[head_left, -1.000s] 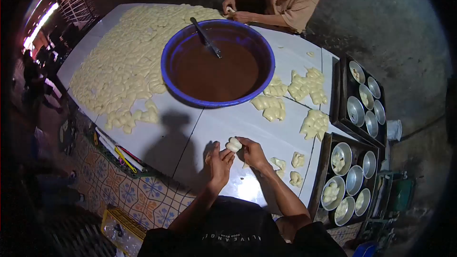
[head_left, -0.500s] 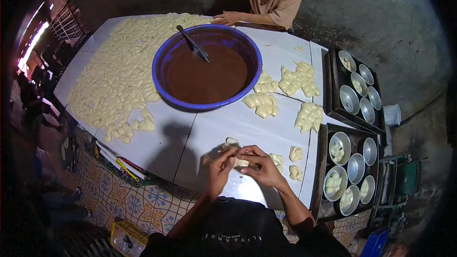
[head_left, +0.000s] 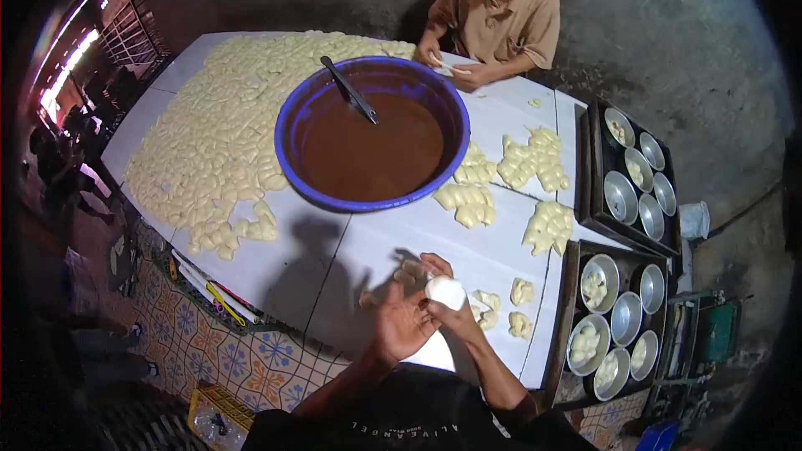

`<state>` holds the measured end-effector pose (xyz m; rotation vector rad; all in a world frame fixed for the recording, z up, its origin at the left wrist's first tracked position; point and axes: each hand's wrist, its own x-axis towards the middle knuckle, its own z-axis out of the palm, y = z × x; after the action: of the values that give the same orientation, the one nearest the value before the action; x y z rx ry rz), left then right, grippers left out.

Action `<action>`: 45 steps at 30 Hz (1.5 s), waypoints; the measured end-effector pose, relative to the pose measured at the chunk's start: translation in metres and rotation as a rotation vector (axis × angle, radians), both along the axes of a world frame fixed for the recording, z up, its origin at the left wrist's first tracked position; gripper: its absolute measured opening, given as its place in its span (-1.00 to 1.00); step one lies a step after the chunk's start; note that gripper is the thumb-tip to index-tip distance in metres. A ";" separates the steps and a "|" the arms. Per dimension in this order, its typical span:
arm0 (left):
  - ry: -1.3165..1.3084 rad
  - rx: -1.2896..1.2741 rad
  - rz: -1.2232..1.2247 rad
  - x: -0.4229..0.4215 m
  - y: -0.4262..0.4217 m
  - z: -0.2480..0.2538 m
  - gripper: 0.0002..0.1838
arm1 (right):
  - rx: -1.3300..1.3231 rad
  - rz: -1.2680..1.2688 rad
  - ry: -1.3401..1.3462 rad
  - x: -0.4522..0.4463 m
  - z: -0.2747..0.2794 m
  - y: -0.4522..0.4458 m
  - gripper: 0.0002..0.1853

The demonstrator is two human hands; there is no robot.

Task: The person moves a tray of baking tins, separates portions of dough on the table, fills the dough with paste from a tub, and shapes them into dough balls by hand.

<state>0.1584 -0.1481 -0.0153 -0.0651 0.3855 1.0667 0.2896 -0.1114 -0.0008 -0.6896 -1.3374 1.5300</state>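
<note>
A round, flattened piece of white dough [head_left: 445,292] is in my right hand [head_left: 451,313], pinched between thumb and fingers above the table's near edge. My left hand [head_left: 403,324] is beside it on the left, palm turned up and fingers spread, holding nothing. Small dough pieces [head_left: 408,272] lie on the white tabletop [head_left: 376,242] just beyond my hands, partly hidden by them. To the right of my hands are a few more small lumps [head_left: 521,291]. Larger dough clusters [head_left: 549,227] lie farther right.
A blue basin [head_left: 288,169] of brown liquid holds a dark-handled utensil [head_left: 349,90]. Many dough pieces [head_left: 209,142] cover the table's left part. Two dark trays [head_left: 568,309] with round tins stand at the right. Across the table, a person [head_left: 501,21] handles dough.
The dough in my hands now shows as a flat round. My left hand has opened and come away from my right. The person opposite has brought both hands together over the table.
</note>
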 end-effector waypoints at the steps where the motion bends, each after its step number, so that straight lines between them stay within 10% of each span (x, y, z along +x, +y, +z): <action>1: -0.089 0.144 -0.063 -0.005 0.014 0.019 0.17 | -0.146 0.063 0.127 0.002 -0.004 0.003 0.10; 3: -0.029 0.373 -0.151 -0.013 0.054 0.034 0.53 | -0.314 0.252 0.121 0.020 -0.052 0.003 0.47; 5: 0.221 0.629 -0.167 -0.040 0.119 0.037 0.24 | -0.203 0.124 0.086 0.012 -0.032 0.009 0.45; 10: 2.179 0.581 -0.003 -0.052 0.242 0.021 -0.27 | -0.180 -0.059 0.140 0.007 -0.043 0.017 0.30; 12: 1.737 0.794 -0.812 -0.075 0.275 0.014 -0.28 | -0.209 -0.048 0.217 0.010 -0.053 0.017 0.16; 13: 1.736 0.806 -0.825 -0.070 0.266 0.025 -0.28 | -0.206 -0.046 0.220 0.013 -0.059 0.018 0.09; 15: 2.240 0.970 -0.302 -0.061 0.224 0.042 -0.23 | -0.194 -0.075 0.218 0.015 -0.066 0.016 -0.01; 18: 2.088 1.076 0.066 -0.046 0.182 0.064 -0.11 | -0.225 -0.168 0.270 0.011 -0.072 0.018 -0.23; 20: 1.021 0.627 -0.117 -0.045 0.152 0.034 0.06 | -0.513 -0.099 0.614 0.009 -0.068 0.021 -0.28; 22: 0.541 0.418 -0.337 -0.031 0.116 0.057 0.22 | -0.700 -0.134 0.737 0.005 -0.053 0.017 -0.46; 25: 0.726 0.117 -0.100 -0.007 0.079 0.030 0.04 | -0.600 -0.246 0.561 0.000 -0.059 0.009 -0.67; 30: 1.018 0.402 -0.172 -0.007 0.036 0.048 -0.43 | 0.342 -0.560 -0.709 0.000 -0.014 -0.017 -0.66; 38: 1.121 0.605 -0.050 -0.009 0.013 0.025 -0.70 | -0.056 -0.452 -0.107 0.018 -0.019 -0.017 -0.81; 41: 1.089 0.444 -0.090 -0.009 0.013 -0.004 -0.74 | 0.232 -0.380 -0.392 0.006 -0.003 -0.032 -0.76; 45: 1.111 0.441 0.056 -0.001 0.001 -0.013 -0.76 | -0.153 -0.379 -0.372 0.009 -0.021 -0.037 -0.73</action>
<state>0.1577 -0.1470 -0.0283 0.9498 1.1299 1.1472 0.2988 -0.1488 -0.0221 -1.2959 -1.2693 1.2410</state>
